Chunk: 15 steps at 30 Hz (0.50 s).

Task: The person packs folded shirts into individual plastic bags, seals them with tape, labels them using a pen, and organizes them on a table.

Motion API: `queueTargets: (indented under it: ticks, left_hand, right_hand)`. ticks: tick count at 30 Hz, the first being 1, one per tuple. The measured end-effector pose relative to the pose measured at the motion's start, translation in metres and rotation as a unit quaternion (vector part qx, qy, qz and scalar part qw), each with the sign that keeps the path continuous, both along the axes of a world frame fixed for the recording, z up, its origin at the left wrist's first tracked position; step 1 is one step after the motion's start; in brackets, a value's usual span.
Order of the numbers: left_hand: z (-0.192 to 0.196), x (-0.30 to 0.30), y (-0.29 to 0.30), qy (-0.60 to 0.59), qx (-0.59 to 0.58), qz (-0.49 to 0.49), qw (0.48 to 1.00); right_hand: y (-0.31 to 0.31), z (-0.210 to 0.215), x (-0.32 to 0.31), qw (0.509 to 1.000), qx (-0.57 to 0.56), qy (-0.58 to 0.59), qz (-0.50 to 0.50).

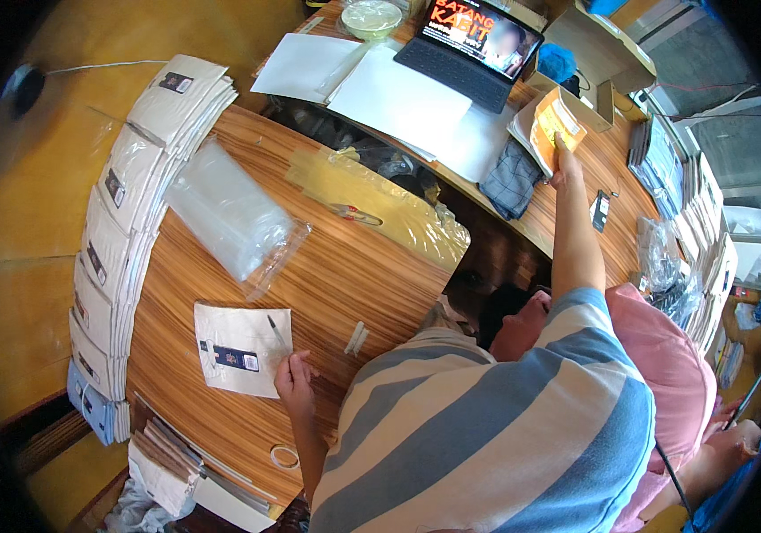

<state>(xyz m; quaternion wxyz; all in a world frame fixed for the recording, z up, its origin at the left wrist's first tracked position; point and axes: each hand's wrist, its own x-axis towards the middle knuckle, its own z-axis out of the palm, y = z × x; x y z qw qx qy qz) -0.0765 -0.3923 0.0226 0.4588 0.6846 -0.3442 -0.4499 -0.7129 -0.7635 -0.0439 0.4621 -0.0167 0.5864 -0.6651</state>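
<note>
My left hand [294, 375] is at the near right edge of a folded cream garment [221, 333] with a dark label tag [237, 357]. Its fingers are closed around the lower end of a slim, dark-tipped tool [276, 330] resembling a pen, which slants over the garment. My right hand [563, 162] reaches far out to the right and grips an orange and white packet [551, 124] above the other table. Beneath and beside that packet lies a dark checked cloth [510, 180].
Stacks of folded cream garments [110, 244] line the table's left edge. Clear plastic bags [234, 209] lie nearby, with a tape roll [284, 457] at the near edge. White sheets [398, 102] and a laptop [474, 49] occupy the far table. A person in pink [665, 355] is on my right.
</note>
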Motion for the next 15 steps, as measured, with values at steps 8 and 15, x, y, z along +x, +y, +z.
queueTargets:
  ticks: [8, 15]
  left_hand:
    - [0.034, -0.031, -0.026, 0.084, -0.039, 0.014, 0.996]
    - [0.169, -0.085, -0.117, -0.147, -0.228, -0.149, 0.951]
  right_hand:
    - [0.030, 0.054, 0.058, 0.964, -0.186, -0.045, 0.187]
    - [0.053, 0.087, 0.234, 0.930, -0.235, -0.089, 0.269]
